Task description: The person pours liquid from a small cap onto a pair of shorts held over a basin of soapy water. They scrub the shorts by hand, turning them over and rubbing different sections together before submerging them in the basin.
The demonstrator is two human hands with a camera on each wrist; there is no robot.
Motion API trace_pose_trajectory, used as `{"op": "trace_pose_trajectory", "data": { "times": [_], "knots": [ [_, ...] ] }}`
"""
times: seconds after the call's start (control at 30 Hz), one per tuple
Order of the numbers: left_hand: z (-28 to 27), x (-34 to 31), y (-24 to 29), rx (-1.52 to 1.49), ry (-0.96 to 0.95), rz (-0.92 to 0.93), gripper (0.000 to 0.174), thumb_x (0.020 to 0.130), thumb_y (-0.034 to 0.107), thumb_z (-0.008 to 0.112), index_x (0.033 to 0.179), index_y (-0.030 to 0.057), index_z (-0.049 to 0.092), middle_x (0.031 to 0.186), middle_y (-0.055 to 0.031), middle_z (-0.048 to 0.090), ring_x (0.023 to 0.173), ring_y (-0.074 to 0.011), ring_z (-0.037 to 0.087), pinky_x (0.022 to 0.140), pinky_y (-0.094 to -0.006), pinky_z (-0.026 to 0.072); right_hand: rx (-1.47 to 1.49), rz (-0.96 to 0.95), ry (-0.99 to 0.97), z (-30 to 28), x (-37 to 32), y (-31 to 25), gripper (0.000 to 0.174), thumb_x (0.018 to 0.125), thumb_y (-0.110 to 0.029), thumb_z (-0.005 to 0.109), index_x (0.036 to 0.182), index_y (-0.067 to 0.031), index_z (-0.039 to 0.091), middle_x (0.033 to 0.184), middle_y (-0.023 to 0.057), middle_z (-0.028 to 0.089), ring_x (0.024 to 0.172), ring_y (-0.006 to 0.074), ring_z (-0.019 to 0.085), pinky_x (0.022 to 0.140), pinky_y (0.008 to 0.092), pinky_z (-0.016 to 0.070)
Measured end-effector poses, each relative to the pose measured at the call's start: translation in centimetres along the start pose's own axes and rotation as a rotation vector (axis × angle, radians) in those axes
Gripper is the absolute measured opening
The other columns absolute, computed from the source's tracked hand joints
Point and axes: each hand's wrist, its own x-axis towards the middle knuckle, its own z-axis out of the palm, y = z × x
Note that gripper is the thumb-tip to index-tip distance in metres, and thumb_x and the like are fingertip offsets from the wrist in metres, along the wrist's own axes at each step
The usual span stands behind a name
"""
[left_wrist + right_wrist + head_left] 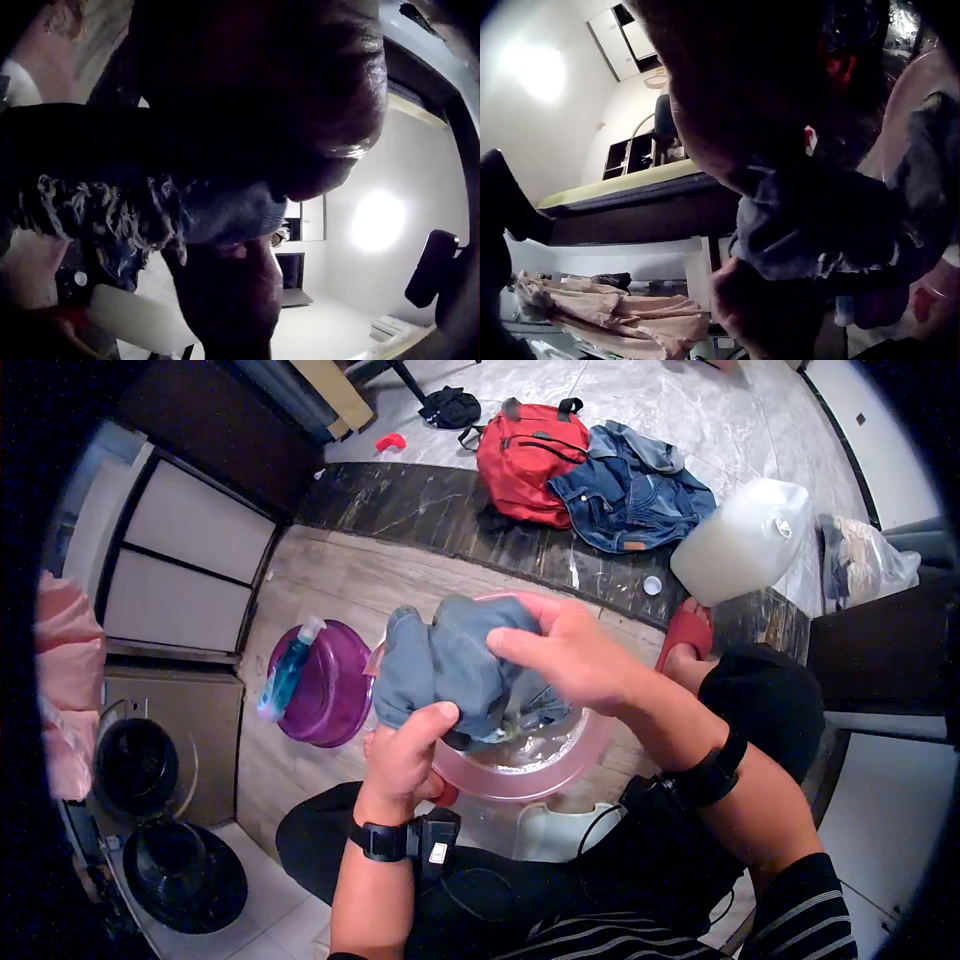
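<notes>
A wet blue-grey denim garment (465, 660) is bunched up between both hands over a pink basin (590, 760). Foamy water (535, 748) fills the basin, and the cloth's lower part hangs toward it. My left hand (402, 758) grips the near left side of the garment, thumb on top. On the far right side, my right hand (575, 655) holds the upper fold, its thumb lying over the cloth. Pale frayed threads (112, 214) run along an edge of the denim in the left wrist view. Both wrist views are dark around the fingers.
A purple basin (350, 695) with a spray bottle (292, 665) of blue liquid stands left. Behind are a red backpack (530, 460), a denim jacket (640, 490) and a white jug (745, 540). A red slipper (688, 635) is at right; black pans (190, 880) lie lower left.
</notes>
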Motion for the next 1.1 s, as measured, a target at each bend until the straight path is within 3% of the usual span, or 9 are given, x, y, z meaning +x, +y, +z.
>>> {"op": "trace_pose_trajectory", "data": {
  "times": [0.17,0.27,0.37,0.5,0.6,0.67,0.77,0.9,1.1],
  "knots": [
    [0.2,0.6,0.2,0.289,0.023,0.024,0.062,0.080,0.007,0.060,0.137,-0.0014,0.037,0.131,-0.0101,0.050,0.117,-0.0199,0.050,0.102,-0.0337,0.0370,0.480,-0.072,0.170,0.0,-1.0,-1.7,0.038,0.075,-0.017,0.059,0.111,-0.0021,0.062,0.099,0.0024,0.065,0.085,0.0152,0.060,0.083,0.0313,0.0457],
    [-2.2,1.2,0.0,0.457,0.084,-0.155,0.054,0.081,0.006,0.059,0.132,-0.0019,0.045,0.131,-0.0092,0.050,0.117,-0.0180,0.049,0.102,-0.0321,0.0359,0.661,-0.113,0.145,-0.5,-1.0,-1.2,0.037,0.073,-0.011,0.057,0.108,-0.0008,0.061,0.095,0.0024,0.063,0.084,0.0135,0.058,0.083,0.0275,0.0440],
    [-0.5,1.3,-0.7,0.355,0.121,0.128,0.042,0.082,0.004,0.059,0.122,-0.0030,0.056,0.127,-0.0081,0.053,0.115,-0.0162,0.050,0.102,-0.0309,0.0344,0.729,-0.133,0.124,-0.4,-0.8,-1.0,0.037,0.073,-0.008,0.055,0.109,-0.0001,0.060,0.095,0.0031,0.063,0.086,0.0139,0.058,0.084,0.0279,0.0436],
    [-1.7,1.5,-0.8,0.490,0.139,0.198,0.033,0.082,0.005,0.060,0.114,-0.0036,0.061,0.122,-0.0070,0.056,0.113,-0.0151,0.051,0.103,-0.0307,0.0321,0.742,-0.132,0.094,-0.5,-0.8,-1.1,0.036,0.074,-0.012,0.059,0.107,0.0011,0.059,0.103,0.0047,0.062,0.093,0.0157,0.057,0.088,0.0299,0.0430],
    [-1.9,1.5,-1.1,0.415,0.219,0.177,0.033,0.084,0.009,0.061,0.115,-0.0031,0.061,0.118,-0.0066,0.059,0.110,-0.0156,0.053,0.102,-0.0310,0.0342,0.487,-0.154,0.271,-0.3,-0.5,-0.7,0.038,0.075,-0.020,0.065,0.105,0.0008,0.060,0.112,0.0091,0.059,0.100,0.0173,0.056,0.092,0.0305,0.0420],
    [-2.8,1.6,-1.7,0.419,0.229,0.167,0.035,0.086,0.014,0.062,0.117,-0.0021,0.059,0.116,-0.0065,0.061,0.105,-0.0165,0.057,0.097,-0.0315,0.0401,0.044,-0.243,0.424,-0.6,0.0,0.3,0.040,0.075,-0.026,0.068,0.105,0.0001,0.060,0.116,0.0128,0.056,0.105,0.0212,0.055,0.095,0.0310,0.0408],
    [-1.5,1.4,-1.5,0.217,0.203,0.145,0.034,0.090,0.021,0.063,0.115,-0.0018,0.060,0.111,-0.0057,0.063,0.104,-0.0162,0.058,0.095,-0.0314,0.0423,-0.057,-0.158,0.369,-0.5,0.0,0.3,0.047,0.075,-0.037,0.071,0.103,-0.0015,0.058,0.111,0.0192,0.059,0.104,0.0306,0.058,0.092,0.0353,0.0431],
    [-0.2,1.4,-0.9,0.066,0.177,0.104,0.037,0.095,0.030,0.057,0.115,-0.0011,0.059,0.109,-0.0064,0.064,0.099,-0.0153,0.060,0.090,-0.0299,0.0466,-0.035,-0.156,0.239,1.1,0.3,0.4,0.056,0.077,-0.047,0.071,0.105,-0.0017,0.053,0.095,0.0174,0.063,0.089,0.0267,0.061,0.081,0.0369,0.0472],
    [-1.2,3.0,-2.1,-0.153,0.352,-0.031,0.037,0.098,0.037,0.047,0.104,0.0037,0.061,0.098,-0.0057,0.065,0.091,-0.0171,0.063,0.082,-0.0336,0.0515,-0.307,-0.068,0.313,3.9,-1.7,-3.1,0.043,0.083,-0.041,0.065,0.100,-0.0027,0.054,0.084,0.0201,0.059,0.078,0.0345,0.060,0.073,0.0415,0.0477]
  ]
}}
